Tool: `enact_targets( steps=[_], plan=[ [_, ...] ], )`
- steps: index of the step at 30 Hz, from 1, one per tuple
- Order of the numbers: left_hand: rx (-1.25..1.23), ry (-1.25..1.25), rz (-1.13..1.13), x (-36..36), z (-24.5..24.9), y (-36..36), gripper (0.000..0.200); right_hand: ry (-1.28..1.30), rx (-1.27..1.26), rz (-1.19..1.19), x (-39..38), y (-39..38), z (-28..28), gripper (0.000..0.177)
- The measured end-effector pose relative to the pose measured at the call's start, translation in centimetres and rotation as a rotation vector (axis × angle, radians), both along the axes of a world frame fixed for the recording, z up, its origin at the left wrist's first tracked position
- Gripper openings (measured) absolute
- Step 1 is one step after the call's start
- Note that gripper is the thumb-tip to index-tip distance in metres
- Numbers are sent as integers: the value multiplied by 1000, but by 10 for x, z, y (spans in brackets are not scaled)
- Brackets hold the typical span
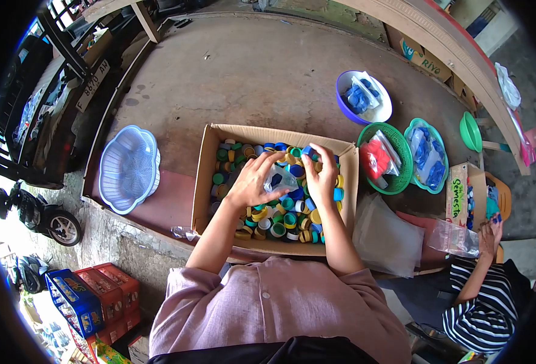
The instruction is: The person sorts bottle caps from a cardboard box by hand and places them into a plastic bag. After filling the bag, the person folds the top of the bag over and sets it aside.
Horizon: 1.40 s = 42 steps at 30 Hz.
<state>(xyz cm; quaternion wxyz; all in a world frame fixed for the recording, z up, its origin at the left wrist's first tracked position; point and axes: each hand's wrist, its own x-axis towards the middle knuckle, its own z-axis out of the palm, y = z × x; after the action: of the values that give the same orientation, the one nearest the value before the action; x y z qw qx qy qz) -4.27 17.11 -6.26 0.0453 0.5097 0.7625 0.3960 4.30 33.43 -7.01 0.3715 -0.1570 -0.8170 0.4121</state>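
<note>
Grey concrete forms the worktop (268, 73) in the head view, seemingly outdoors, with one parked scooter (37, 213) down at the left. One open cardboard box (202, 182) sits in the middle, filled with loose bottle caps (280, 221) in blue, green, yellow and white, too many to count.

Both hands are inside the box. The left hand (253, 182) has its fingers curled, pinching one edge of a small clear bag (280, 179). The right hand (319, 176) holds its fingers pressed together and bent down on the bag's other edge. The bag hangs between them just above the caps.

One pale blue basket (128, 168) lies left of the box. To the right stand one purple bowl (344, 97) with bagged blue caps, two green baskets (401, 176) (441, 176) holding bagged red and blue caps, and one small green bowl (471, 130). A pile of clear bags (386, 236) lies beside the box.

One carton (457, 195) reads "Semesta"; another (425, 60) reads "Riyo".

A co-worker's hand (491, 233), from a striped sleeve, touches one more clear bag (456, 238).
</note>
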Motion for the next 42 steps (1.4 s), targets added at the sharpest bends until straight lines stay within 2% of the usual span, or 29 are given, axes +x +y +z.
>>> enact_targets(
  steps=[1,3,7,9,11,13,15,16,17,19,21,23,25,26,28,29,31,32,33,37,38,39,41,42],
  plan=[
    [11,-24,28,0,-1,0,83,52,95,-29,0,2,3,25],
    [48,-24,28,-1,-4,0,87,66,26,-5,1,4,3,27],
    [147,-40,31,-3,-6,0,90,270,-283,188,7,-18,11,25],
    [200,-90,24,-6,-14,0,88,197,-10,359,5,-18,11,23],
    [329,-137,-19,-9,-26,0,84,-8,367,389,4,-25,19,22],
    [276,-139,35,-10,-21,-4,82,-93,307,407,1,-28,11,26],
    [285,11,93,-16,-9,-10,82,-200,97,595,-6,-25,16,31],
    [302,8,119,-17,-5,-10,83,-329,-21,683,-8,-24,29,37],
    [322,9,145,-19,-1,-9,83,-373,78,663,-11,-24,33,39],
    [307,75,150,-18,9,-11,85,-396,94,721,-22,-21,42,40],
    [396,144,127,-14,12,-12,91,-323,49,651,-28,-24,50,36],
    [471,48,202,-10,17,-15,106,-330,162,612,-32,-24,67,19],
    [454,-112,246,-7,15,-18,101,-366,258,623,-33,-26,75,18],
    [400,-96,275,-9,10,-22,95,-371,256,626,-35,-29,75,18],
    [353,-141,307,-16,9,-30,76,-6,165,637,-39,-42,72,15],
    [459,-173,342,-19,8,-30,70,44,-66,621,-40,-45,72,14],
    [638,-303,426,-25,-5,-35,65,179,-78,435,-45,-37,52,11],
    [719,-340,426,-27,-7,-37,62,98,-153,365,-42,-35,38,6],
    [749,-370,454,-26,-3,-39,61,-92,-103,333,-39,-33,19,5],
    [702,-324,510,-36,-15,-40,61,-271,399,791,-28,-58,-26,19],
    [681,-328,517,-36,-16,-40,62,-290,465,837,-28,-63,-32,20],
    [632,-299,518,-35,-14,-40,61,-290,461,842,-29,-63,-39,20],
    [585,-233,506,-32,-13,-40,60,-521,504,757,-28,-61,-50,21],
    [575,-215,508,-31,-12,-39,60,-482,531,660,-25,-59,-42,20]
  ],
)
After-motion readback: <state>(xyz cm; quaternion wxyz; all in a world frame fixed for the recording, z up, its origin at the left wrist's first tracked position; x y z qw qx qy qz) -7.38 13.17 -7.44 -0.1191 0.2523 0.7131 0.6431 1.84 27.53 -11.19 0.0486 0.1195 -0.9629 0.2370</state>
